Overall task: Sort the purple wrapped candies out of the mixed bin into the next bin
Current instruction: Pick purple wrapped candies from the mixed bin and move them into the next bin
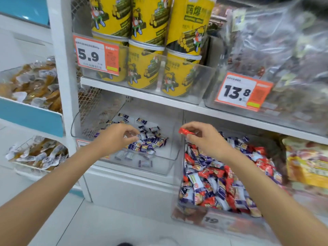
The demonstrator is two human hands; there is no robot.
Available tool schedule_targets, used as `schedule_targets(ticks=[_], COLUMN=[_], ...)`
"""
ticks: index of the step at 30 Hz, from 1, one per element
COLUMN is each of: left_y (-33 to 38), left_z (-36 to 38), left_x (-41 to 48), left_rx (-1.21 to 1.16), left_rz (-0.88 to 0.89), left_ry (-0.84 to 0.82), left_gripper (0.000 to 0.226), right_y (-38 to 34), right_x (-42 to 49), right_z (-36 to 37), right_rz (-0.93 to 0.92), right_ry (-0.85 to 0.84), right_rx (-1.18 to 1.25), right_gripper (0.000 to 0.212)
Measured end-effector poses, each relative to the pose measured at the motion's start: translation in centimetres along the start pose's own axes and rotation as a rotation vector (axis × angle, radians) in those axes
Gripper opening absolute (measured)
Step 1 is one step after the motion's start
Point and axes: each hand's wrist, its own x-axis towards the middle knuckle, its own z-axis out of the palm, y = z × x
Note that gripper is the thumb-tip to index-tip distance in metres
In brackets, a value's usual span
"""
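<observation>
The clear mixed bin on the right holds a heap of red and purple wrapped candies. Left of it stands a clear bin with a loose pile of purple candies. My left hand hovers over that pile with curled fingers, its fingertips pinching at a purple candy; the grasp is blurred. My right hand is raised above the divide between the two bins and pinches a red wrapped candy.
The shelf above carries yellow snack tubs behind a 5.9 price tag and bagged goods behind a 13.8 tag. Wire baskets of tan packets hang at left. A yellow-packaged bin sits at far right.
</observation>
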Motion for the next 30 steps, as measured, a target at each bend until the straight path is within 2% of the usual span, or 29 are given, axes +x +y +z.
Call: schedule_targets(ticks=[4, 7, 9, 14, 18, 20, 22, 24, 27, 30], left_y=[6.2, 10.8, 13.4, 19.4, 22.3, 22.7, 22.8, 22.5, 21.9, 21.6], left_z=[1.8, 3.6, 5.1, 9.7, 13.2, 14.0, 14.0, 13.5, 12.3, 10.8], left_x=[0.1, 0.0, -0.1, -0.2, 0.9, 1.7, 2.3, 2.6, 2.4, 2.4], left_rx=[-0.046, -0.063, -0.085, -0.025, 0.238, 0.336, 0.291, 0.194, 0.056, 0.01], left_rz=[0.095, 0.167, 0.214, 0.263, 0.299, 0.281, 0.254, 0.235, 0.22, 0.206], left_ry=[-0.012, -0.075, -0.101, -0.201, -0.333, -0.351, -0.353, -0.354, -0.347, -0.338], left_gripper=[0.017, 0.014, 0.013, 0.022, 0.054, 0.057, 0.054, 0.052, 0.056, 0.056], right_y=[4.9, 7.9, 9.3, 10.2, 10.2, 10.6, 11.4, 11.9, 13.0, 13.4], right_x=[-8.0, -12.7, -15.0, -16.5, -14.2, -12.3, -11.0, -10.4, -10.4, -11.1], right_z=[-6.4, -9.9, -11.2, -11.3, -10.2, -9.4, -8.5, -8.0, -8.3, -9.3], right_rz=[0.178, 0.323, 0.354, 0.322, 0.278, 0.274, 0.281, 0.268, 0.212, 0.183], right_ry=[0.202, 0.159, 0.11, 0.099, 0.102, 0.033, -0.073, -0.104, 0.049, 0.18], right_rx=[-0.096, -0.219, -0.265, -0.187, -0.175, -0.208, -0.318, -0.434, -0.282, -0.288], right_gripper=[0.027, 0.039, 0.044, 0.035, 0.042, 0.046, 0.053, 0.042, 0.015, 0.026])
